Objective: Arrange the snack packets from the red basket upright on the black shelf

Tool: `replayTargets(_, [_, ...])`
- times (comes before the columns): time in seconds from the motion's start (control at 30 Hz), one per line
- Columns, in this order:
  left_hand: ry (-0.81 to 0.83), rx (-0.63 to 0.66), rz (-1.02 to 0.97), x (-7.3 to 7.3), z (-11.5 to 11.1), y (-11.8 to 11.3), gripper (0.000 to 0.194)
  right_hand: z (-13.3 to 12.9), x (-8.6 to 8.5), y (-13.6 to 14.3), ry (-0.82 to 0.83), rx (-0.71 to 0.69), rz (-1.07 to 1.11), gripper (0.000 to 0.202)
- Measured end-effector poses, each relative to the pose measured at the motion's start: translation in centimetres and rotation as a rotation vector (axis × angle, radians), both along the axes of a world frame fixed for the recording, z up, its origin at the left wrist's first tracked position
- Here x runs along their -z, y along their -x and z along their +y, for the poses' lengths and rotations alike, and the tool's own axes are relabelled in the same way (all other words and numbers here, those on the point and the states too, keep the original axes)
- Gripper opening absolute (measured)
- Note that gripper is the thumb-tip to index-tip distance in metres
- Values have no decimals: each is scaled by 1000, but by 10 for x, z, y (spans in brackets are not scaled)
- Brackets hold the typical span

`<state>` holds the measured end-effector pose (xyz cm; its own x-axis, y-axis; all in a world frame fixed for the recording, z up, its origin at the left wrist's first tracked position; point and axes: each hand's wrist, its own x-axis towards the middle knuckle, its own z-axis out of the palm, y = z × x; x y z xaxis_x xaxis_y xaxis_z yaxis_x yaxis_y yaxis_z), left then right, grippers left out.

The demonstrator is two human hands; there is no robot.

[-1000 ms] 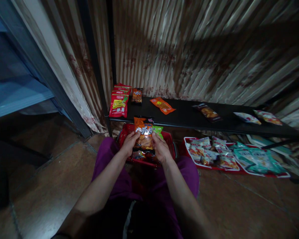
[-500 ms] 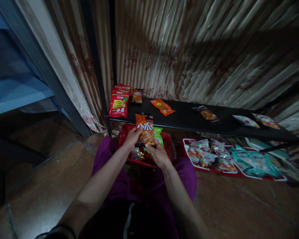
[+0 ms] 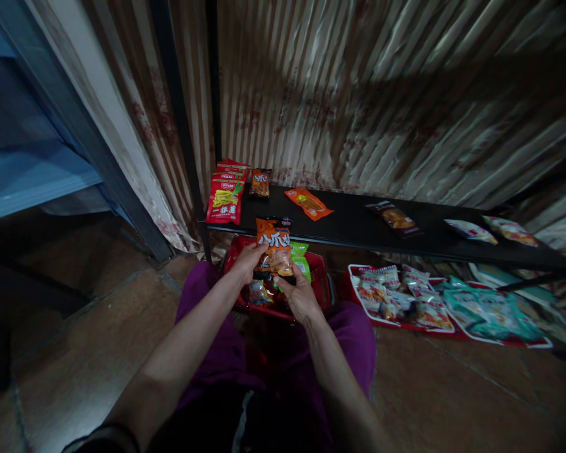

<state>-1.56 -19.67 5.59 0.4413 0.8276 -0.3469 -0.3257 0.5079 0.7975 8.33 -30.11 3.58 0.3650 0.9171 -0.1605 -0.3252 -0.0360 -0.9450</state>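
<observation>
An orange snack bag [image 3: 274, 248] with white lettering is held upright between my two hands, above a red basket [image 3: 319, 277]. My left hand [image 3: 249, 261] grips its left side, thumb on the front. At the lower right corner, my right hand [image 3: 300, 296] pinches the bag. Behind and below it, the basket holds a green packet [image 3: 302, 259] and a small shiny packet [image 3: 259, 292]; other contents are hidden by the bag and hands.
A low black shelf [image 3: 349, 220] carries red packets [image 3: 225, 201], a small orange-black bag [image 3: 260, 184], an orange packet [image 3: 310, 203], a brown packet [image 3: 393, 218] and two pale packets. Filled red baskets [image 3: 405, 324] stand to the right. Metal post [image 3: 182, 113] at left.
The bag stays in both hands and has tilted slightly. My right fingers have shifted a little at its lower corner. The view has moved slightly.
</observation>
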Motion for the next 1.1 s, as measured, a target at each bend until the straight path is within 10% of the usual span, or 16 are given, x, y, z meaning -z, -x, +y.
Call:
replayTargets(0.4, [-145,18,-102,9,14,-6,57,30,1,-17,-5,103,50,54])
replayTargets(0.73, [-187,-7,-145,49,42,-20,66,61,9,-51,69,74,16,48])
replayTargets(1.1, [-249,175,-31,64,65,-17,64,154,-27,-118,-21,286,-64,45])
